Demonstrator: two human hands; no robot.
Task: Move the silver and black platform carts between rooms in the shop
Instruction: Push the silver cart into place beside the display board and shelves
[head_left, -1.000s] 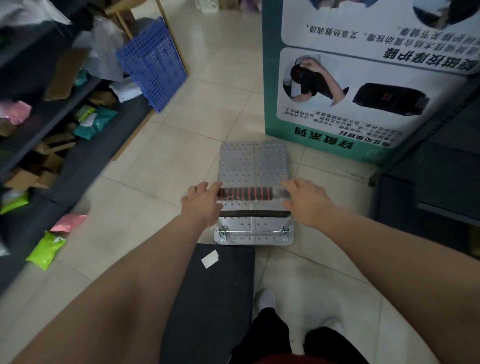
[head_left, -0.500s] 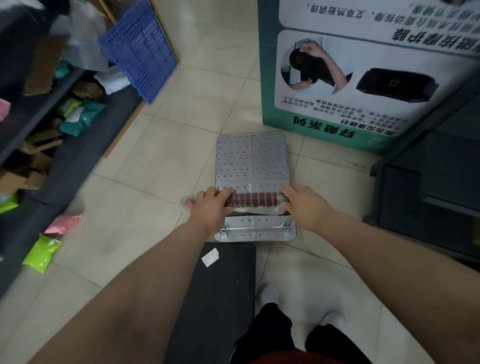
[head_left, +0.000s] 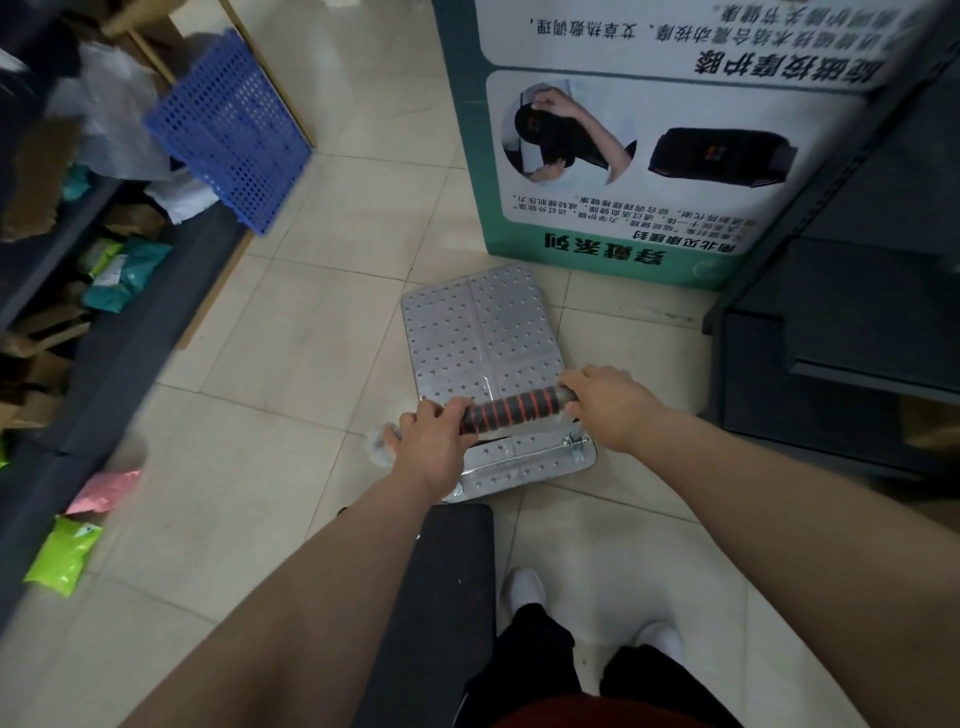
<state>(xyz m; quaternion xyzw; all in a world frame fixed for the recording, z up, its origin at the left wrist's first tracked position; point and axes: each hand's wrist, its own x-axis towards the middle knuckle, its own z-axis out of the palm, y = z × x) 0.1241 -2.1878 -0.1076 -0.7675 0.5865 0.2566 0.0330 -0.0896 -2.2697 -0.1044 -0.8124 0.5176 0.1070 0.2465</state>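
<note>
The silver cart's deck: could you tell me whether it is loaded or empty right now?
Empty: the silver cart shows only bare dimpled metal, while both hands grip its handle.

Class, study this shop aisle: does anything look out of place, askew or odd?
Yes. A lime-green packet and a pink packet lie on the tiled floor beside the dark shelving on the left, not on a shelf. A blue perforated plastic crate leans tilted against that shelving rather than standing flat.
</note>
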